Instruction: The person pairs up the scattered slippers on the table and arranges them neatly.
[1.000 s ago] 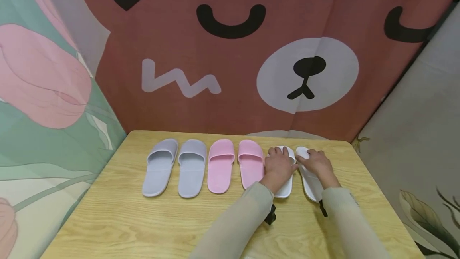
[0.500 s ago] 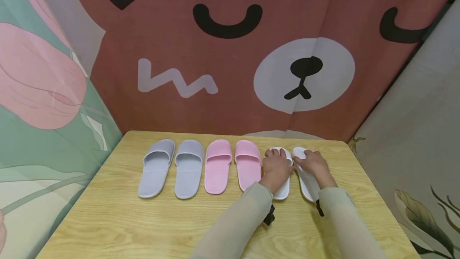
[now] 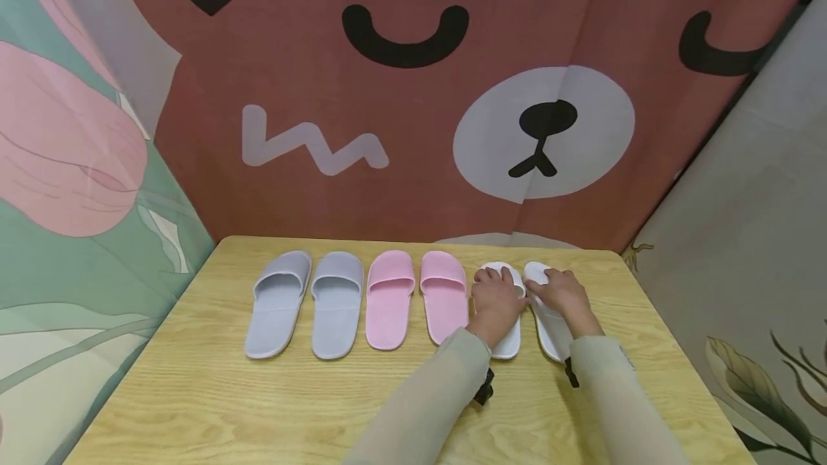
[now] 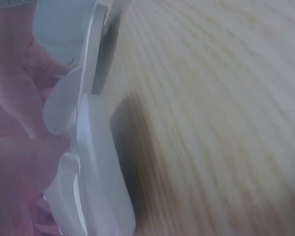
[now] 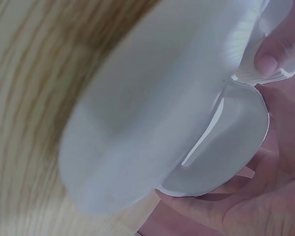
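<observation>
At the right end of a row, two white slippers lie side by side. My left hand (image 3: 499, 303) grips the strap end of the left white slipper (image 3: 510, 344), its thumb along the right side. Just beside it, my right hand (image 3: 567, 296) holds the right white slipper (image 3: 552, 329) around the strap, thumb on the inner side. That slipper leans a little to the left. The left wrist view shows a white sole edge (image 4: 105, 172) close to the wood. In the right wrist view fingers (image 5: 196, 209) touch the slipper's rim; the hands hide most of both straps.
Two pink slippers (image 3: 390, 318) stand in the middle of the row, the right one close to my left hand. Farther left are two grey slippers (image 3: 337, 318). All rest on a wooden table (image 3: 271, 407) against a bear-print cloth (image 3: 413, 199).
The head view has turned slightly to the right, so everything sits a little farther left in it. Both hands stay on the white slippers, with hardly any movement on the table.
</observation>
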Demonstrator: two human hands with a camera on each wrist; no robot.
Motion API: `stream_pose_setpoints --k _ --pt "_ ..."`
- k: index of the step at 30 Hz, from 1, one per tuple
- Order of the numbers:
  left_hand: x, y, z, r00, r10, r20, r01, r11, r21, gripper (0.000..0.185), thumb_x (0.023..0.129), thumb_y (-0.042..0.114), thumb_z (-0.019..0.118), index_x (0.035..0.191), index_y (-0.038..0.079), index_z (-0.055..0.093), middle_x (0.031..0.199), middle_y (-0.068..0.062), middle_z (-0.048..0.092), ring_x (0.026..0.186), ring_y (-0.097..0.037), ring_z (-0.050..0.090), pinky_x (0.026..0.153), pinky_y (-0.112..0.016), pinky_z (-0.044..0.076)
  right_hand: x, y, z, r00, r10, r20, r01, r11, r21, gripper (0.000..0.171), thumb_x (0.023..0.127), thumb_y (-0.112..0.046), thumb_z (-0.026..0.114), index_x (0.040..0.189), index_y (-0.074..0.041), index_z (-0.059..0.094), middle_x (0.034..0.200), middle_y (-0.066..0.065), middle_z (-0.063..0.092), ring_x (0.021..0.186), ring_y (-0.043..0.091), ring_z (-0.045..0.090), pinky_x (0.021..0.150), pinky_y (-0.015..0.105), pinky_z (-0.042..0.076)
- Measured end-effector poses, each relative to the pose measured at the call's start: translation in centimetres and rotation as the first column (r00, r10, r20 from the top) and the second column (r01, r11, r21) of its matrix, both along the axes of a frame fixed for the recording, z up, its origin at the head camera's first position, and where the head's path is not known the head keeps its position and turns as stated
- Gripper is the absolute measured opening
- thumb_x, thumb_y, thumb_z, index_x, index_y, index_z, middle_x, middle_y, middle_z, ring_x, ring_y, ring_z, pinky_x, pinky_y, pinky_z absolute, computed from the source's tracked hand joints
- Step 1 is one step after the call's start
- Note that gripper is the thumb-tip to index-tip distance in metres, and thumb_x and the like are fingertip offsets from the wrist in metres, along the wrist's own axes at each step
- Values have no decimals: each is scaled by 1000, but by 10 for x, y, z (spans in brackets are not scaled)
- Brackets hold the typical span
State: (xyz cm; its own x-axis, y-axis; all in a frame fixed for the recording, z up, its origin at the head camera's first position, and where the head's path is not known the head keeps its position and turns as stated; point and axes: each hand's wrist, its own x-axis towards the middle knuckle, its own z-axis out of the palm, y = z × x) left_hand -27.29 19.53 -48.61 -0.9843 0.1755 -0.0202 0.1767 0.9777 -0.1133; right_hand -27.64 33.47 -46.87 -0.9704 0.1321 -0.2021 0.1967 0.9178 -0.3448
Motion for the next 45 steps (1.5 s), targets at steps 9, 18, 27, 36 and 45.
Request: stream_pose_setpoints --k 9,18,27,36,45 --pt "4 -4 -1 1000 -23 -15 22 1000 -22 84 90 81 40 156 30 38 143 -8 53 121 -25 50 81 -28 51 0 0 -5 1000 9 -3 -9 1000 6 80 101 -50 51 147 13 38 145 40 40 133 57 37 105 66 37" --pt "2 -5 -2 998 -60 -36 59 997 -41 87 89 83 38 158 29 36 142 -9 53 118 -23 50 79 -27 51 1 0 -1 1000 -6 1 6 1000 1 80 100 -50 51 147 13 37 143 41 40 131 58 39 104 66 38" --pt "3 -8 1 998 -60 -22 60 998 -10 89 88 83 39 159 29 35 144 -9 51 121 -23 50 72 -25 53 1 -1 -3 1000 -27 -1 27 999 -26 80 100 -50 51 149 12 36 142 41 39 128 59 41 104 66 38" --pt "4 -13 3 998 -69 -10 70 997 20 87 89 80 45 158 28 35 145 -10 49 122 -21 50 71 -25 53 3 -4 -1 998 -52 -29 50 998 -49 79 100 -48 53 147 13 35 141 43 37 126 60 42 103 66 39" --pt "2 -15 3 997 -79 -2 79 996 43 86 90 78 46 158 26 36 146 -8 49 127 -21 47 89 -27 51 2 -5 -2 997 -75 -22 74 996 -56 81 100 -49 52 149 13 33 142 43 34 126 62 41 103 67 39"
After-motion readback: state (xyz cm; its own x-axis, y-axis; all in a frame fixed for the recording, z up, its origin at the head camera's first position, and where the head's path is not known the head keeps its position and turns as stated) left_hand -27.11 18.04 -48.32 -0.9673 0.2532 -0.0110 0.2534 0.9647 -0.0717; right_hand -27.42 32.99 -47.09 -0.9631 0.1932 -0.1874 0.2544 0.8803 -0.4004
